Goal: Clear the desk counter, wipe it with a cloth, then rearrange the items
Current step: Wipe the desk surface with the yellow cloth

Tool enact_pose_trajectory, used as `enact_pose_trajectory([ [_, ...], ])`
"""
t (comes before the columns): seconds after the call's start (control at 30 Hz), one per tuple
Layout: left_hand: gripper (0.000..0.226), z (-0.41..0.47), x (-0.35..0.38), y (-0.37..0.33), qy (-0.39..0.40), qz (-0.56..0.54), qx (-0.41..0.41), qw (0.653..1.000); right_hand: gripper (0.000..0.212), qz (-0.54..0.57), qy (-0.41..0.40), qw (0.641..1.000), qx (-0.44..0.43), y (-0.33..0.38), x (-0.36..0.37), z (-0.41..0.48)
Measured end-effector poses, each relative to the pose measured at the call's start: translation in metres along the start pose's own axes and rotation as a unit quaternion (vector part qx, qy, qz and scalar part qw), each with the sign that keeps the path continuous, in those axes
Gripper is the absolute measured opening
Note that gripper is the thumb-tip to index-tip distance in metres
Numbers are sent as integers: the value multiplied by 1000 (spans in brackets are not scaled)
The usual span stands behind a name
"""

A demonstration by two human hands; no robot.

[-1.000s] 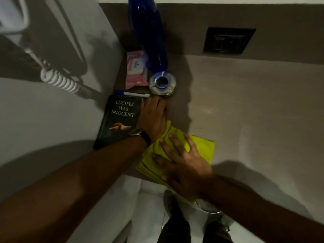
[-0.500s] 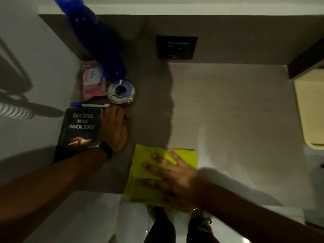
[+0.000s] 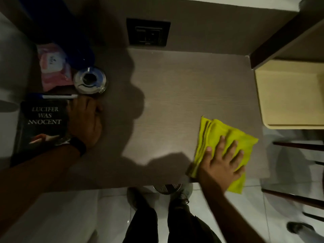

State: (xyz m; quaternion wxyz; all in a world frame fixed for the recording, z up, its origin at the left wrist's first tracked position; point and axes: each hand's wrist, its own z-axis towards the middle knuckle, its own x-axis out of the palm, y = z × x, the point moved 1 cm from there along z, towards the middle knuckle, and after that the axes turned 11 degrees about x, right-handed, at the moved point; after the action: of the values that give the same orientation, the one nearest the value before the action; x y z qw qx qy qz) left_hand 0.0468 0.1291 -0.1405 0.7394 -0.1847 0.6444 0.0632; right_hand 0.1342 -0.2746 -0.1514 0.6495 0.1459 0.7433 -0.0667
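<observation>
My right hand point(image 3: 221, 163) lies flat, fingers spread, on a folded yellow cloth point(image 3: 217, 134) at the front right corner of the grey-brown desk counter point(image 3: 175, 102); part of the cloth hangs over the front edge. My left hand point(image 3: 84, 120) rests palm down on the counter against the right edge of a black book point(image 3: 40, 127). Pushed into the left back corner are a pen point(image 3: 57, 96), a glass ashtray point(image 3: 90, 80), a pink wipes pack point(image 3: 52, 67) and a blue bottle point(image 3: 77, 50), dim in shadow.
A black socket plate point(image 3: 148, 32) sits in the back wall. A cream shelf point(image 3: 289, 95) and a dark panel point(image 3: 273, 44) border the counter's right end. Chair rungs point(image 3: 298, 172) stand over the tiled floor to the right. My legs and shoes point(image 3: 175, 207) show below.
My right hand has slid the yellow cloth along the front of the counter from beside the book to the right corner. The left hand has stayed by the book.
</observation>
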Motion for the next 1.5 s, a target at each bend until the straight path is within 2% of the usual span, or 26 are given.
enact_pose_trajectory([
  [0.03,27,1,1,0,-4,0,3,1000,70,7,10,1000,13,13,3,-23],
  [0.07,27,1,2,0,-7,-1,4,1000,71,7,16,1000,-12,28,8,-46],
  [0.17,28,1,5,3,-14,-4,6,1000,70,5,37,976,-217,61,26,-111],
  [0.27,26,-1,5,4,-17,11,21,1000,67,14,80,909,-409,72,38,-136],
  [0.4,28,0,4,5,-15,5,27,1000,64,-25,79,819,-568,41,29,-80],
  [0.43,28,0,3,4,-17,3,29,999,65,-47,75,812,-577,28,23,-55],
  [0.5,27,1,0,3,-26,1,31,999,68,-92,70,842,-527,0,7,-5],
  [0.57,24,1,-3,2,-32,4,21,999,69,-109,58,912,-391,-38,-8,29],
  [0.63,23,1,-5,0,-19,4,10,1000,71,-88,53,975,-198,-67,-20,33],
  [0.7,23,1,-5,1,-1,5,3,1000,73,-58,54,995,-66,-65,-22,23],
  [0.8,21,1,-4,2,-6,1,0,1000,76,-40,57,997,-18,-11,-17,29],
  [0.97,30,1,1,2,-28,-31,-10,999,79,-39,40,990,-130,142,-7,90],
  [1.13,54,-2,10,7,-18,-49,-47,998,73,-52,41,948,-310,287,7,92],
  [1.23,58,-2,11,9,-5,-66,-54,996,72,-43,24,930,-364,316,9,81],
  [1.37,58,-2,8,6,3,-82,-69,994,69,-60,50,863,-499,328,10,71],
  [1.5,69,0,4,5,3,-77,-55,995,68,-63,63,831,-549,312,11,55],
])
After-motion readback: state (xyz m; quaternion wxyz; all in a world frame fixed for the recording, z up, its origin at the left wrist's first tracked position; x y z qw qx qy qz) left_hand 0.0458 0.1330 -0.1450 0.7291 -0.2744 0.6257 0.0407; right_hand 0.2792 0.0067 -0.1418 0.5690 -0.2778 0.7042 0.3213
